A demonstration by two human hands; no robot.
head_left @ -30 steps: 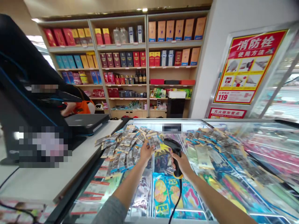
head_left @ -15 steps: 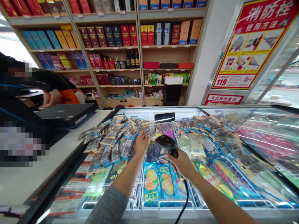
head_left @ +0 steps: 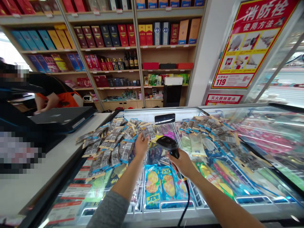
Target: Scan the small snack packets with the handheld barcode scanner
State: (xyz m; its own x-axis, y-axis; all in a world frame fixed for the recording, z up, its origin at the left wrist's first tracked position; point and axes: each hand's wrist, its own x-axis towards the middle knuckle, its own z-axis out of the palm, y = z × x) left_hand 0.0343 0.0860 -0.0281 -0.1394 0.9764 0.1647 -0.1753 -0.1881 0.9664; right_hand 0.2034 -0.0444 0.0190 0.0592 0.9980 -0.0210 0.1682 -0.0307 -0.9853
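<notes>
My right hand (head_left: 181, 163) is closed round the handle of a black barcode scanner (head_left: 167, 144), its head pointing left and its cable (head_left: 184, 202) trailing toward me. My left hand (head_left: 141, 145) pinches a small clear packet (head_left: 149, 131) with a card header, held just left of the scanner head. Both hands hover over the glass lid of a chest freezer (head_left: 166, 209). Several like packets (head_left: 111, 142) lie heaped on the lid to the left, and another heap (head_left: 209, 129) lies to the right.
A white counter (head_left: 47, 167) runs along the left with a closed laptop (head_left: 61, 117) and a dark monitor. Another person in an orange apron (head_left: 59, 96) bends behind it. Shelves of boxed goods (head_left: 133, 47) fill the back wall. A red poster (head_left: 249, 44) hangs at right.
The camera has tilted down and come nearer, so the shelves sit higher in view. My left hand still holds the packet beside the scanner; both hands have shifted slightly left.
</notes>
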